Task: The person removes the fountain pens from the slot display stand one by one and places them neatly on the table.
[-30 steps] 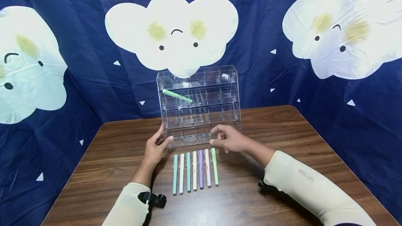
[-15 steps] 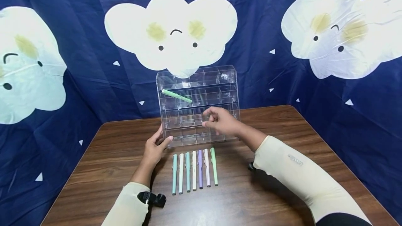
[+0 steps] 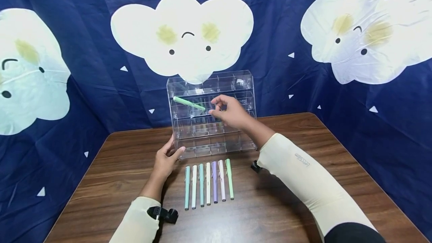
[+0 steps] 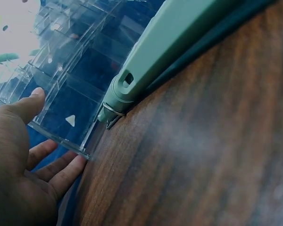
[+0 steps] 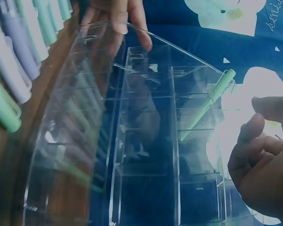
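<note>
A clear tiered acrylic rack [image 3: 183, 133] with small compartments stands upright on the table. My left hand [image 3: 166, 160] holds its lower left corner, thumb in front and fingers at the side, as the left wrist view shows on the rack's edge [image 4: 61, 137]. A light green pen [image 3: 189, 103] lies slanted across the rack's second tier from the top, at the left. My right hand [image 3: 233, 113] hovers before that tier, just right of the pen's lower end. Its thumb and forefinger are parted with nothing between them; the other fingers are curled, as the right wrist view shows.
Several pens lie side by side in front of the rack, among them a teal pen [image 3: 187, 188], a purple pen [image 3: 215, 182] and a green pen [image 3: 230, 179]. Behind the wooden table [image 3: 128, 160] hangs a blue cloth [image 3: 276, 93] with white clouds.
My right hand has risen from the rack's bottom tier, moving up and slightly left to the green pen's lower end. My left hand and the pens have stayed put.
</note>
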Available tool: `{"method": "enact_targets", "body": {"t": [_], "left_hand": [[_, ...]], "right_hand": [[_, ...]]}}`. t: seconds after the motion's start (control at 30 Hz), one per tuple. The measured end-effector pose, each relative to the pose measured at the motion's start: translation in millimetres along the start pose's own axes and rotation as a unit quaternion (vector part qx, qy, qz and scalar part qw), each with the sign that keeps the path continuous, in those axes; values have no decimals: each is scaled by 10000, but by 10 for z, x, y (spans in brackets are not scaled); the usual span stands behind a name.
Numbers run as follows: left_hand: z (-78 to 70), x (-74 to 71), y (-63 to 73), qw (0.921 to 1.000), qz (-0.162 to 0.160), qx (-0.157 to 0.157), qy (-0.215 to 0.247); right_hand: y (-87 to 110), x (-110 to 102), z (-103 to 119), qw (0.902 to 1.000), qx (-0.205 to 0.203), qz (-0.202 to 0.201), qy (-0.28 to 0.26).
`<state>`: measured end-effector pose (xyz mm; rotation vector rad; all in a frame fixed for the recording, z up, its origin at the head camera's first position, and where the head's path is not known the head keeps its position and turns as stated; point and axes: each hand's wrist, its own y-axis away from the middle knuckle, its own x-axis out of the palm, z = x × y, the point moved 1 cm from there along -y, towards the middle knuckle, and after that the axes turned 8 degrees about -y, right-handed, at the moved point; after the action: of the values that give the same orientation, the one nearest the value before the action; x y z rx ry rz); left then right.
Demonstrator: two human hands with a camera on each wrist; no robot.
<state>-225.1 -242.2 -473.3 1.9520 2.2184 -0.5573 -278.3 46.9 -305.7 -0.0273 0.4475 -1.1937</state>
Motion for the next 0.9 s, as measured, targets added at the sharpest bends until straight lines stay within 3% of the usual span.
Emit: {"method": "enact_targets", "body": {"t": [0.27, 0.53, 0.73, 0.9], "left_hand": [[8, -10, 10, 10000, 61, -2, 15], [5, -10, -13, 9998, 69, 96, 184], [-2, -4, -14, 9998, 65, 82, 182], [7, 3, -19, 9997, 30, 95, 237]], "right_hand": [[-223, 61, 137, 9997, 57, -231, 30], [-441, 188, 139, 9970, 11, -284, 717], [-551, 343, 113, 9895, -120, -414, 1380], [-621, 475, 96, 9852, 156, -227, 1691]]}}
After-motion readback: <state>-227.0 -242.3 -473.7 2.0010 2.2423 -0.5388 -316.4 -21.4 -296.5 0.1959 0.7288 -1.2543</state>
